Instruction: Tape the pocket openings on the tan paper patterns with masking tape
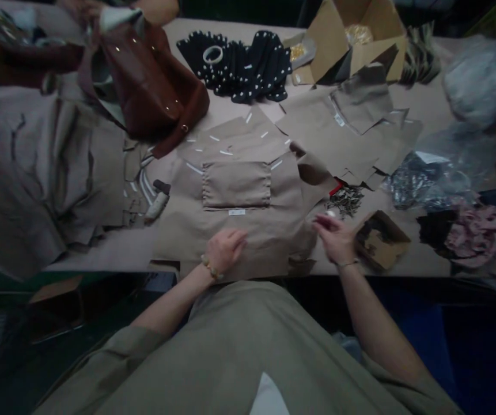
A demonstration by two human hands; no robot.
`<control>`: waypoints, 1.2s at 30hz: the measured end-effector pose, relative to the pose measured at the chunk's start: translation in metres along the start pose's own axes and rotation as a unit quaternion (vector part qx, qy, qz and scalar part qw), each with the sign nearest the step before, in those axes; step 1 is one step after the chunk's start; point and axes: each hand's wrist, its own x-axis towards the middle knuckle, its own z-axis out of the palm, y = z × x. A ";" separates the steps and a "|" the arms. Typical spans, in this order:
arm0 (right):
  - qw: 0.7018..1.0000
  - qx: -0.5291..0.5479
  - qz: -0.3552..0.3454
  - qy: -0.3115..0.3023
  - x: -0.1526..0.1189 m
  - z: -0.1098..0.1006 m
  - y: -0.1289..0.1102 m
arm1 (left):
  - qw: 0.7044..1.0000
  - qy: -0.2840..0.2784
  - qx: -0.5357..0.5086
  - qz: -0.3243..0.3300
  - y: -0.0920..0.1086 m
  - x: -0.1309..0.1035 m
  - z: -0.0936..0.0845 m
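Observation:
A taupe fabric piece [265, 236] lies flat before me, bearing a sewn rectangular pocket [236, 185], a small white label [237, 212] and several short white strips. My left hand [226, 251] rests on its lower part with fingers curled; whatever is under them is hidden. To the right of the fabric is my right hand [334, 237], its fingers drawn together in a pinch. A small white spot shows at the fingertips, too blurred to name. Just beyond that hand sits a pile of small metal pieces [346, 200] beside a red object [335, 187].
An open cardboard box [386, 253] stands right of my right hand. Brown leather bag [144, 86], polka-dot fabric [248, 69] with a tape roll [212, 55], and a carton [377, 52] line the back. Stacked fabric [96, 167] lies left. Another person's hands [83, 8] are behind the bag.

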 end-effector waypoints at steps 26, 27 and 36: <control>0.857 -0.330 -0.261 -0.297 0.043 0.178 -0.089 | 0.990 0.045 -0.046 -0.129 -0.074 0.067 0.029; 0.856 -0.335 -0.256 -0.300 0.044 0.179 -0.089 | 0.989 0.043 -0.045 -0.133 -0.074 0.067 0.030; 0.843 -0.352 -0.219 -0.343 0.056 0.182 -0.095 | 0.990 0.033 -0.052 -0.128 -0.080 0.067 0.031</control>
